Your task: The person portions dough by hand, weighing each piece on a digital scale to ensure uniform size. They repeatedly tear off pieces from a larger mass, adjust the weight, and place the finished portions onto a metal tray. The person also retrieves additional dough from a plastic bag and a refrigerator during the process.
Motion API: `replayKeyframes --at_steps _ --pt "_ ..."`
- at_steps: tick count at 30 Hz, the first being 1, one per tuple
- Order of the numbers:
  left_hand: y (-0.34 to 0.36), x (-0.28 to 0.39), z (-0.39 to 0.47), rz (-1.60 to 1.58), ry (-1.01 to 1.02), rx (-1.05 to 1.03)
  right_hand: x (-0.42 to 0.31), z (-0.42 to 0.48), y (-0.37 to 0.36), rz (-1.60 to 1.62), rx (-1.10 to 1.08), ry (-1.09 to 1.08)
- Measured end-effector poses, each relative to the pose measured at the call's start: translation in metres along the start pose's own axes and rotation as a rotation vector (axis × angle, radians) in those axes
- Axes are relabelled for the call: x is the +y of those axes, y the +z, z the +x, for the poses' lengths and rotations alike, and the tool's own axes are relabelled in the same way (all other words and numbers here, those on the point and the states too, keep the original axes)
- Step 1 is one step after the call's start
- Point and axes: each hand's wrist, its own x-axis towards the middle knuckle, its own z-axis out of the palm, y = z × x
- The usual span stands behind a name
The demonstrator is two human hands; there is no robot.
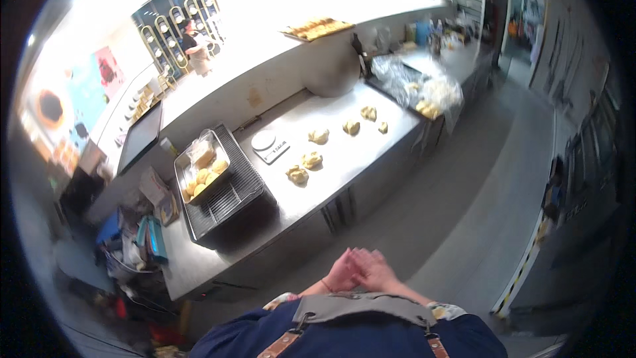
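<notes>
My left hand (341, 273) and my right hand (375, 269) meet in front of my apron, one against the other, above the floor beside the steel worktable (348, 164). No object shows in either, though the palms are hidden. Several separate lumps of pale yellow dough lie on the worktable, among them one lump (297, 174) nearest the racks and a small piece (382, 127) at the right. Left of the dough sits a white kitchen scale (269, 146) with a round plate.
Stacked wire racks (238, 199) bear a metal tray (226, 151) of round dough-coloured pieces and a plastic bag. A plastic-covered tray (385, 90) stands at the worktable's right. Baked goods fill a tray (318, 29) on the ledge. A person (197, 49) stands beyond it.
</notes>
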Motion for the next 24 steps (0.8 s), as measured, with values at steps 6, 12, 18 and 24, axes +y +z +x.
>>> replayKeyframes --at_steps 6,12,18,24 --pt "0.01 0.122 0.05 0.263 0.057 0.318 0.092 0.034 -0.004 0.281 -0.024 0.571" --pt "-0.029 0.31 0.133 0.409 0.097 0.31 0.216 0.18 -0.005 0.1 0.355 0.393" --pt "-0.007 0.42 0.222 0.821 0.289 0.723 0.361 0.272 -0.028 -0.188 0.36 0.198" --pt "-0.007 0.487 0.272 1.278 0.424 0.884 0.535 0.364 -0.07 -0.422 -0.021 -0.08"
